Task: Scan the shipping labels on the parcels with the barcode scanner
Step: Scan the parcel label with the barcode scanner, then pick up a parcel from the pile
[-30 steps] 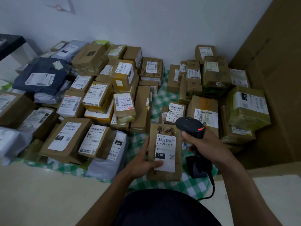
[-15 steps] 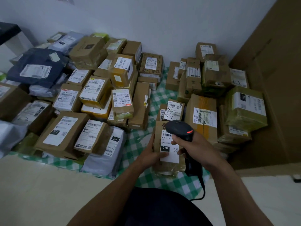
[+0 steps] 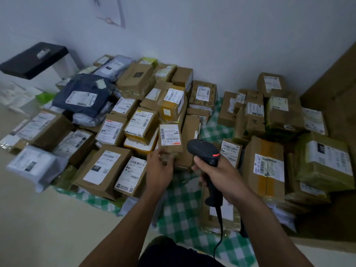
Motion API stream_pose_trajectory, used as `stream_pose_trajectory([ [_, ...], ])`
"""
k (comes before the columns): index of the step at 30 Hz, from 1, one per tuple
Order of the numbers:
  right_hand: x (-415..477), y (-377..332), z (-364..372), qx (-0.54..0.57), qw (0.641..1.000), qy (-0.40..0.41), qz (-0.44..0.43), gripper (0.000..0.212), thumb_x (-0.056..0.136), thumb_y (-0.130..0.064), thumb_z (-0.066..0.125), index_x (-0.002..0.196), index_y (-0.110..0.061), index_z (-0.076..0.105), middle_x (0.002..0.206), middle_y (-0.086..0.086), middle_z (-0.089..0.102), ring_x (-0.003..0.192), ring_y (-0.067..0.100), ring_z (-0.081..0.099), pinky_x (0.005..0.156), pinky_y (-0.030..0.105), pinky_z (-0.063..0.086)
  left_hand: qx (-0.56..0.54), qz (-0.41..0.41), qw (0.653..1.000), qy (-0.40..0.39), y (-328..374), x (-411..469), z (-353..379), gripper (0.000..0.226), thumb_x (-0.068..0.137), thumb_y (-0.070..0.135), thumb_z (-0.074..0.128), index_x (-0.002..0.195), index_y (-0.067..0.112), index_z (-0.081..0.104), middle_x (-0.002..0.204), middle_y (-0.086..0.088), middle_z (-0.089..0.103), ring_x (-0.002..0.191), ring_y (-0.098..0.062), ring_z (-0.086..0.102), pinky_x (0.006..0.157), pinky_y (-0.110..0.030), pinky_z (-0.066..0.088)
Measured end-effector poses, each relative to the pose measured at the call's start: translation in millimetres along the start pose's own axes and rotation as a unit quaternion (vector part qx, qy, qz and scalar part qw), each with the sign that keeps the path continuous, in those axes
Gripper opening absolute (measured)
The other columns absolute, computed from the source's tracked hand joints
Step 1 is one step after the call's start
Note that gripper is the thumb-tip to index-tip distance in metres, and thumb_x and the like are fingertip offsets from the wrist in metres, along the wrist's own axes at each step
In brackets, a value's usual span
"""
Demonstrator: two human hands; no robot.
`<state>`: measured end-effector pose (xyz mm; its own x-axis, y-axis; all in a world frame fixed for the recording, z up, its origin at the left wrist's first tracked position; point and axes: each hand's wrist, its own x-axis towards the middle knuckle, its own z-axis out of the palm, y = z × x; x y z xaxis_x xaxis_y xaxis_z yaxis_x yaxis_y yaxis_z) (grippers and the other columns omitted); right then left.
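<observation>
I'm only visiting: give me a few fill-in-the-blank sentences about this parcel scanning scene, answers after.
The right hand grips the barcode scanner, whose light glows ____. The left hand holds a small parcel; the cloth below is checked white and ____. A box left of that hand bears a black patch reading ____.
Missing: red; green; 231.

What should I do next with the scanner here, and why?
Probably swing the barcode scanner in your right hand a little left, onto the label of the small parcel. Your left hand seems to grip that parcel's near end, the label faces up, and the scanner's head sits just right of it, aimed past it.
</observation>
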<state>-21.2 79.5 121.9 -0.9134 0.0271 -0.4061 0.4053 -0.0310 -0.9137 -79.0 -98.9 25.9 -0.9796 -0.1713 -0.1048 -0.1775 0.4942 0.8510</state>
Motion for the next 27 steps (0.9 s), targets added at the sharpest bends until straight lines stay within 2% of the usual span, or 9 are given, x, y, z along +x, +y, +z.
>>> stream_pose_trajectory([
  [5,14.7,-18.9,22.0,0.004,0.999,0.029,-0.014,0.017,0.101,-0.029,0.067,0.117,-0.022,0.067,0.088,0.001,0.075,0.061,0.014,0.060,0.058,0.032,0.050,0.015,-0.057,0.998,-0.016,0.9,51.0,-3.2,0.073,0.095,0.049,0.067,0.153,0.015,0.038,0.151,-0.012,0.037,0.136,-0.031,0.046,0.109,-0.046,0.045],
  [8,22.5,-23.9,31.0,0.011,0.998,0.061,-0.026,0.010,0.102,-0.026,0.066,0.110,-0.022,0.069,0.087,0.001,0.075,0.064,0.019,0.060,0.061,0.034,0.049,-0.014,-0.109,0.992,-0.057,-3.4,74.3,3.1,0.086,0.090,0.057,0.070,0.156,0.015,0.033,0.153,-0.015,0.038,0.139,-0.035,0.045,0.112,-0.050,0.044],
  [11,30.9,-25.3,37.5,0.039,0.994,0.096,-0.022,0.012,0.101,-0.025,0.067,0.111,-0.020,0.070,0.085,0.002,0.075,0.065,0.021,0.059,0.061,0.034,0.049,-0.111,-0.120,0.982,-0.098,-4.8,84.1,6.5,0.081,0.087,0.037,0.081,0.151,0.012,0.038,0.145,-0.011,0.055,0.132,-0.029,0.057,0.105,-0.045,0.051],
  [14,38.1,-22.5,45.7,0.036,0.992,0.121,-0.024,0.010,0.100,-0.026,0.067,0.100,-0.017,0.073,0.084,0.004,0.075,0.065,0.021,0.059,0.062,0.034,0.050,-0.148,-0.125,0.970,-0.147,-8.6,84.5,4.1,0.092,0.090,0.021,0.080,0.160,0.018,0.021,0.142,-0.001,0.053,0.132,-0.023,0.055,0.104,-0.034,0.048],
  [16,41.3,-17.9,51.2,0.037,0.991,0.129,-0.029,0.014,0.100,-0.026,0.067,0.092,-0.016,0.073,0.083,0.005,0.074,0.065,0.023,0.059,0.063,0.036,0.050,-0.144,-0.104,0.968,-0.176,-19.5,85.3,4.2,0.100,0.091,0.024,0.078,0.164,0.026,0.008,0.153,-0.001,0.047,0.137,-0.023,0.051,0.112,-0.041,0.045],
  [19,44.8,-12.4,56.5,0.041,0.989,0.137,-0.026,0.016,0.100,-0.027,0.068,0.089,-0.018,0.074,0.084,0.007,0.073,0.063,0.022,0.058,0.063,0.036,0.049,-0.115,-0.089,0.968,-0.206,-20.6,88.0,0.9,0.103,0.091,0.022,0.077,0.164,0.031,0.004,0.155,-0.001,0.047,0.138,-0.023,0.050,0.114,-0.048,0.045],
  [21,46.1,-7.8,57.5,0.047,0.988,0.148,-0.025,0.015,0.100,-0.028,0.068,0.090,-0.018,0.074,0.086,0.008,0.073,0.063,0.022,0.059,0.064,0.037,0.049,-0.086,-0.088,0.966,-0.227,-17.7,88.9,-0.4,0.102,0.091,0.023,0.076,0.164,0.031,0.006,0.153,-0.001,0.049,0.136,-0.025,0.053,0.111,-0.050,0.048],
  [25,47.9,-0.1,60.4,0.055,0.982,0.181,-0.008,0.015,0.099,-0.031,0.069,0.099,-0.018,0.076,0.092,0.007,0.077,0.070,0.021,0.065,0.069,0.039,0.052,-0.032,-0.023,0.966,-0.255,-15.3,85.8,-0.5,0.068,0.098,0.024,0.067,0.156,0.022,0.032,0.148,-0.004,0.055,0.134,-0.026,0.055,0.110,-0.048,0.048],
  [27,49.7,4.1,60.4,0.066,0.978,0.198,0.004,0.018,0.099,-0.031,0.069,0.107,-0.017,0.074,0.096,0.004,0.079,0.074,0.019,0.069,0.069,0.035,0.054,-0.032,0.005,0.962,-0.273,-14.3,80.7,-1.4,0.061,0.101,0.021,0.062,0.155,0.022,0.034,0.150,-0.002,0.054,0.138,-0.024,0.052,0.114,-0.044,0.044],
])
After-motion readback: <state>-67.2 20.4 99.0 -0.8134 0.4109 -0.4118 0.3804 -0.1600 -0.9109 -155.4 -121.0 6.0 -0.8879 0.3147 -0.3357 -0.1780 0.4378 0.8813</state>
